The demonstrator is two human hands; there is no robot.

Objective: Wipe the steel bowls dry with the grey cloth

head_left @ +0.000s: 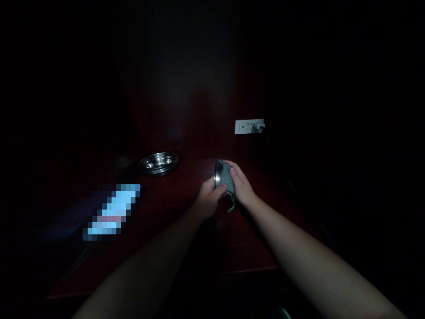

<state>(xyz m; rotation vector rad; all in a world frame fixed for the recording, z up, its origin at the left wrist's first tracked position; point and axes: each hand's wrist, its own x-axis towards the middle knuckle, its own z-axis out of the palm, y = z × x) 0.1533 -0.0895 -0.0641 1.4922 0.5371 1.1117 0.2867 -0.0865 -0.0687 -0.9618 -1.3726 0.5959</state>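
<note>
Two hands (206, 200) (243, 188) hold cloth (227, 176) — red table (187, 190) below, dark wall (192, 75) behind.

Bare, the left forearm (142, 270) is shown, broad by the near edge of the table (249, 252), tapered to the wrist; the right forearm (308, 261), bare too, is similarly shaped! The left hand (207, 199) and right hand (244, 186) are seen ungloved, finer detail swallowed by shadow.

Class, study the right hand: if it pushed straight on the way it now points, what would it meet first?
The grey-green cloth, which the right hand is touching; next, probably, the shiny metal dish against that cloth, though depth is hard to judge in this darkness.
</note>
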